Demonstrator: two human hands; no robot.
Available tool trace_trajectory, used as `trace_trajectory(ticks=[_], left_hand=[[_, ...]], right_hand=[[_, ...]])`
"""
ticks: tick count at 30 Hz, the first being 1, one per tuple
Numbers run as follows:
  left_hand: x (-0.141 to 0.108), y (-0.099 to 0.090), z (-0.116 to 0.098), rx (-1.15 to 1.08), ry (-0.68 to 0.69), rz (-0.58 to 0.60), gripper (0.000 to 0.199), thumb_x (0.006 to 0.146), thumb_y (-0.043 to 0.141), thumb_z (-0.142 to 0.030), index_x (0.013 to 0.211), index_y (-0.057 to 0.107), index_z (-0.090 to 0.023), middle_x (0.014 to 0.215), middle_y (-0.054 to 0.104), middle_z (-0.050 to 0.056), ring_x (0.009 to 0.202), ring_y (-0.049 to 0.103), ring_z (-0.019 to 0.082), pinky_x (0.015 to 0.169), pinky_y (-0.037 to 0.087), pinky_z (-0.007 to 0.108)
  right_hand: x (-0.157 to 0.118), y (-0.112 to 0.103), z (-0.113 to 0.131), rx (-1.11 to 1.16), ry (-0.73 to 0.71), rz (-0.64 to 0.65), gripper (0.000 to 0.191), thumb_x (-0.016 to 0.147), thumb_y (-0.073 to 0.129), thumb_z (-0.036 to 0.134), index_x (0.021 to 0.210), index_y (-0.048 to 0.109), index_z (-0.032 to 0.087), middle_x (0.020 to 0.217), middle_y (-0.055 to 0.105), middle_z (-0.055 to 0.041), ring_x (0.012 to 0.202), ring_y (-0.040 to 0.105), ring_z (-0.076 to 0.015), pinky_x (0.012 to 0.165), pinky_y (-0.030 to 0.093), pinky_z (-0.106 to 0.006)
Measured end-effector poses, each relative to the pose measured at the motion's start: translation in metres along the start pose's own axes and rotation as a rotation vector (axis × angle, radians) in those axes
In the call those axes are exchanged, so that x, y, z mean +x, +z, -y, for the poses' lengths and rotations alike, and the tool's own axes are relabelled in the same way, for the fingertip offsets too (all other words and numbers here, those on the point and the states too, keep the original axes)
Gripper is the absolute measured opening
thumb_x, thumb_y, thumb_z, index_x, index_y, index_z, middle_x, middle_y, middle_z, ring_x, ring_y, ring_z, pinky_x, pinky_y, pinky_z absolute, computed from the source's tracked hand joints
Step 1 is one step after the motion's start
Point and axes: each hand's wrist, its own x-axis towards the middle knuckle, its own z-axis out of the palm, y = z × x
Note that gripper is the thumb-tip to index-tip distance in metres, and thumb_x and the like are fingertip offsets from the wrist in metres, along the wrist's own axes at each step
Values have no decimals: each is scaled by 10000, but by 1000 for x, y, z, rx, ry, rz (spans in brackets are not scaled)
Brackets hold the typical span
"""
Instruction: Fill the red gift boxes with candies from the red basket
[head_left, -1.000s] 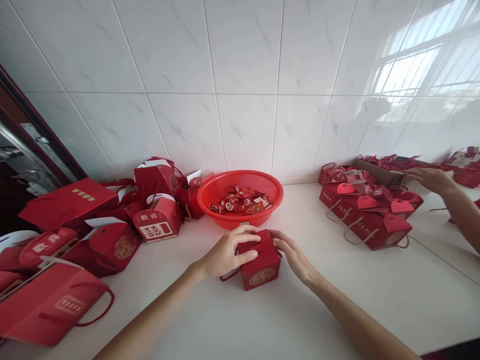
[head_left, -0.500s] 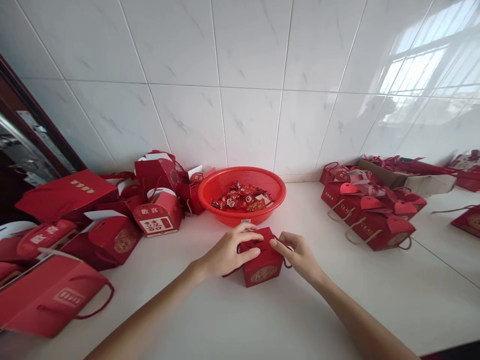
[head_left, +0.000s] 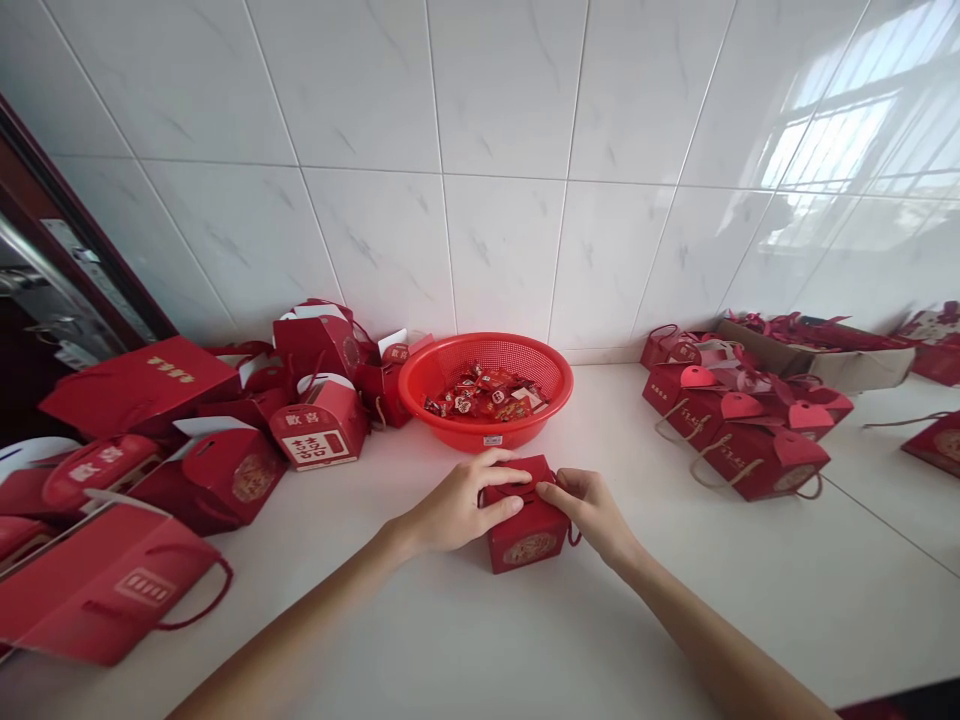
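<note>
A small red gift box (head_left: 529, 541) with a gold round emblem on its front stands on the white counter between my hands. My left hand (head_left: 465, 505) is curved around its left top edge, with fingers over the lid and the thumb along the near top edge. My right hand (head_left: 589, 508) pinches the lid flaps at the right side of the top, thumb and forefinger near the slot. A dark red cord handle shows at the box's right side, beneath my right hand. Just behind stands a red plastic basket (head_left: 491, 434) holding wrapped candies (head_left: 491, 393).
To the left lie several red gift boxes (head_left: 238, 480), many with lids raised. On the right several boxes (head_left: 757, 452) with cord handles stand grouped, beside a cardboard carton (head_left: 862, 366) of red ribbons. A tiled wall (head_left: 502, 250) runs along the back.
My right thumb and forefinger have shifted slightly left over the lid. The left hand keeps its hold, and the cord at the left is no longer visible. The view has shifted slightly.
</note>
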Motion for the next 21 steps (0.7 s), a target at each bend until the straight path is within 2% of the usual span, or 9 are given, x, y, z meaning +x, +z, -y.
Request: trace_trajectory(ticks=[4, 7, 10, 14, 18, 21], left_hand=[[-3, -6, -3, 9, 7, 43, 448, 941, 515, -503, 1298, 646, -266, 1542, 419, 66, 1449, 341, 295, 1143, 389, 423], [-6, -17, -7, 14, -12, 73, 492, 956, 471, -529, 1359, 591, -274, 1575, 365, 64, 1444, 352, 280, 1117, 418, 393], [-9, -28, -7, 25, -44, 36, 536, 958, 474, -488, 1447, 483, -268, 1538, 436, 66, 1398, 428, 257, 1102, 428, 377], [-12, -37, -3, 19, -165, 93, 655, 923, 521, -437, 1523, 351, -237, 1515, 473, 85, 1318, 524, 264, 1065, 451, 367], [-13, -39, -1, -42, -222, 89, 678, 911, 521, -478, 1521, 351, -235, 1481, 515, 90, 1306, 534, 286, 1032, 460, 368], [-11, -39, 1, -83, -247, 94, 664, 924, 477, -511, 1518, 358, -238, 1513, 476, 83, 1342, 493, 276, 1078, 402, 356]], right_hand=[[-1, -1, 0, -17, 5, -2, 560, 709, 662, 648, 553, 336, 221, 519, 349, 59, 440, 340, -70, 348, 272, -205], [-1, -2, 0, -34, -5, -3, 566, 719, 652, 667, 558, 343, 222, 524, 359, 54, 446, 360, -78, 357, 294, -210], [0, -3, 0, -64, -35, -27, 591, 720, 651, 683, 551, 316, 227, 512, 324, 61, 440, 341, -77, 362, 293, -215], [-1, -3, 1, -80, -73, -64, 604, 722, 649, 695, 547, 311, 225, 515, 306, 62, 455, 324, -77, 376, 275, -216], [-2, -5, 3, -72, -97, -71, 596, 739, 636, 690, 548, 318, 224, 510, 303, 63, 469, 317, -81, 408, 259, -223], [-2, -8, 7, -46, -121, -89, 588, 747, 638, 676, 539, 332, 219, 514, 318, 57, 493, 322, -86, 449, 255, -233]])
